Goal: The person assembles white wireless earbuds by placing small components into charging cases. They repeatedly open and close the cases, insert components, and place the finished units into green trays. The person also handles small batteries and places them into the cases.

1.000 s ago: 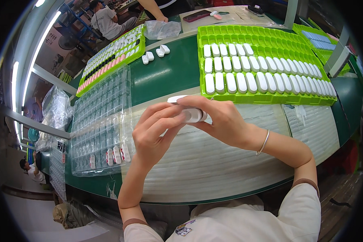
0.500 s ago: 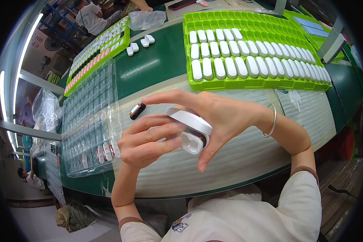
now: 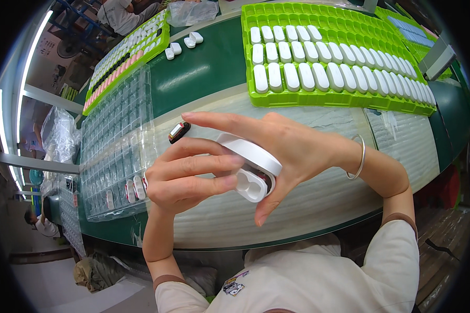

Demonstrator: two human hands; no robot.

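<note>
Since a second ago, the white case (image 3: pixel 257 152) has turned in the hands; its two-welled insert (image 3: pixel 251 187) now shows. The right hand (image 3: pixel 290 143) has spread, index stretched out to the left. A black part (image 3: pixel 179 133), out of sight then, lies in view by that fingertip. Against half a second ago, the pose is nearly the same; the whole scene sits slightly higher in view.

Green bench (image 3: pixel 203 78) spans the width, with a pale ribbed sheet (image 3: pixel 324 203) along its near side. Far right of centre: green tray (image 3: pixel 308 99), two long rows of white rounded pieces plus a shorter third row. At left: clear tray (image 3: pixel 117 115), a few white-and-red pieces in its near cells. Behind it, a second green tray (image 3: pixel 154 49) with white, black and pink pieces.

Left hand (image 3: pixel 185 177): fingers bent and close together, tips on the insert's left side, holding the case; thumb hidden. Right hand: thumb and index wide apart, case in the gap; other fingers hidden behind it, so cannot tell whether they grip.

Case is held above the sheet, in front of the person. Two small white cases (image 3: pixel 173 50) stand on the green surface beyond. Black part lies on the sheet; cannot tell if the index touches it.
</note>
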